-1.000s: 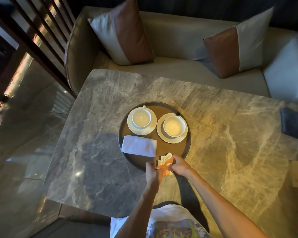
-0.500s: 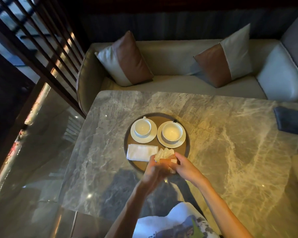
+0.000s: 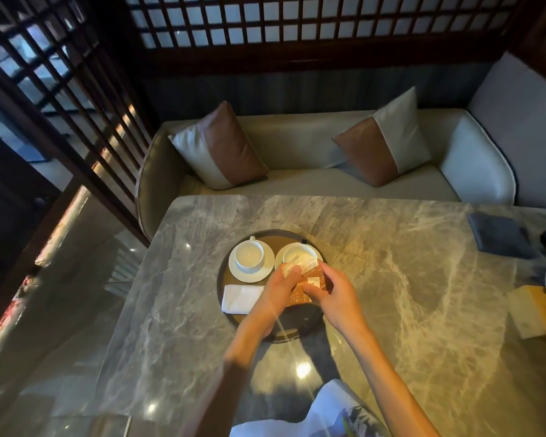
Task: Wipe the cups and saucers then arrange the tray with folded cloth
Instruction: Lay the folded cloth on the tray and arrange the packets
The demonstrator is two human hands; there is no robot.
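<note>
A round dark tray lies on the marble table. At its back left a white cup stands on a white saucer. A second white cup on its saucer is at the back right, partly hidden by my hands. A folded white cloth lies at the tray's left front. My left hand and my right hand are both over the tray, together holding several small orange and white packets.
A folded dark cloth lies at the table's far right, with a wooden tissue box nearer on the right edge. A sofa with two cushions stands behind the table. A dark lattice screen runs along the left.
Both hands carried the packets from the tray's near edge forward over the tray, toward the right cup. The camera view tilted upward.
</note>
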